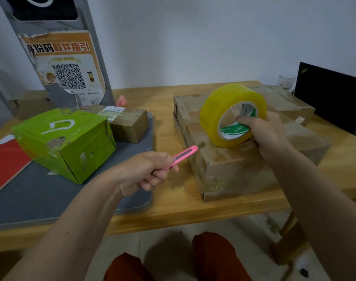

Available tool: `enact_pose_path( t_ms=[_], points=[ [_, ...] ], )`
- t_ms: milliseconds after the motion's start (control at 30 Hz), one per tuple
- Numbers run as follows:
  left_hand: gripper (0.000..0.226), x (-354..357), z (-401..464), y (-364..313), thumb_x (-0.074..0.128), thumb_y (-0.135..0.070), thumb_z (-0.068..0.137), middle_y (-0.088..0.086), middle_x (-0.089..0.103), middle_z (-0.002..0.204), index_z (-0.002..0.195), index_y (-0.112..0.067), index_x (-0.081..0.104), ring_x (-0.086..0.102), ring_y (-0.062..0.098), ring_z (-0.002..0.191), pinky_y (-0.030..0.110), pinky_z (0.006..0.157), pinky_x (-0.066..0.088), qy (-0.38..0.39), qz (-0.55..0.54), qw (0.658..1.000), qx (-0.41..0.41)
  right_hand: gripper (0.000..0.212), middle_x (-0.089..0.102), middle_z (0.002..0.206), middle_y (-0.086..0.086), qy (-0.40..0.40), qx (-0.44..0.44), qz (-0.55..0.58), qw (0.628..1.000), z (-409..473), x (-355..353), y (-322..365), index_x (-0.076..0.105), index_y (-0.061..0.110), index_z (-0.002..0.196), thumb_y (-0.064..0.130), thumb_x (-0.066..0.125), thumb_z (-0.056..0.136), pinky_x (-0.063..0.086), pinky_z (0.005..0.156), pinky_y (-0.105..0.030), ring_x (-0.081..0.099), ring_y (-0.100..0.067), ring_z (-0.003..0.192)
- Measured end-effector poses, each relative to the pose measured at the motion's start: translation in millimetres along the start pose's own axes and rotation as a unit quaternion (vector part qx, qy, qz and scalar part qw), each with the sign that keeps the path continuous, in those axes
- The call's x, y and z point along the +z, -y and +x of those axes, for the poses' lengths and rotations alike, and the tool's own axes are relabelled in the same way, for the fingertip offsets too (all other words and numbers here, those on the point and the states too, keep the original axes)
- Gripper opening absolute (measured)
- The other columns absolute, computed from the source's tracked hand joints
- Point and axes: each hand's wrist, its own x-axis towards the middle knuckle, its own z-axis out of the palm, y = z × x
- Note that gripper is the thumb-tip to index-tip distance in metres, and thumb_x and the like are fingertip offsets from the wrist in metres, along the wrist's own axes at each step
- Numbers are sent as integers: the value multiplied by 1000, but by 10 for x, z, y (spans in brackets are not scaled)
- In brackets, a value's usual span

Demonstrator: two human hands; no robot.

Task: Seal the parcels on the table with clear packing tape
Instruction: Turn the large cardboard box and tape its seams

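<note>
- The right hand [268, 134] grips the yellow-tinted tape roll [232, 114] through its core, on top of the large cardboard parcel [230, 167] on the wooden table [173, 207].
- The left hand [146, 171] clasps a pink utility knife [183, 156] (tip near the parcel's edge).
- Judged step: cutting the laid strip; next, blade must meet tape.

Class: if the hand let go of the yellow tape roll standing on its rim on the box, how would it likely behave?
The tape roll would probably roll, since it is round and stands on its rim. It looks thick and full, so likely heavy. The box top looks flat, which may slow it.
</note>
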Motion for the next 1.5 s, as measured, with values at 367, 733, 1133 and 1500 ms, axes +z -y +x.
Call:
enact_pose_path(
  t_ms=[367, 733, 1133, 1500],
  points=[
    [29, -246, 133, -446, 38, -18, 105, -7, 28, 51, 93, -7, 62, 21, 2, 36, 14, 31, 15, 28, 103, 992, -75, 10, 71, 92, -6, 24, 24, 38, 999, 43, -4, -3, 67, 22, 82, 13, 69, 87, 52, 95, -52, 67, -30, 96],
    [31, -332, 333, -573, 37, -15, 104, -9, 29, 49, 94, -6, 66, 22, 1, 34, 14, 31, 13, 72, 78, 990, -97, 10, 71, 88, -5, 16, 16, 33, 999, 36, 5, -6, 68, 22, 81, 14, 69, 87, 53, 92, -54, 68, -31, 93],
    [27, -269, 350, -408, 40, -17, 102, -9, 30, 50, 99, -6, 65, 22, 1, 35, 14, 32, 14, 69, 28, 995, -74, 8, 72, 94, -11, 13, 23, 41, 999, 32, 2, -11, 69, 20, 83, 13, 69, 86, 52, 92, -55, 67, -34, 96],
    [27, -281, 47, -232, 50, -24, 86, -8, 28, 49, 94, -5, 69, 21, 1, 36, 13, 31, 15, 67, -14, 997, -26, 6, 72, 95, -12, 11, 28, 38, 999, 2, -2, 9, 68, 21, 84, 16, 69, 86, 52, 89, -59, 67, -37, 96]
  ],
)
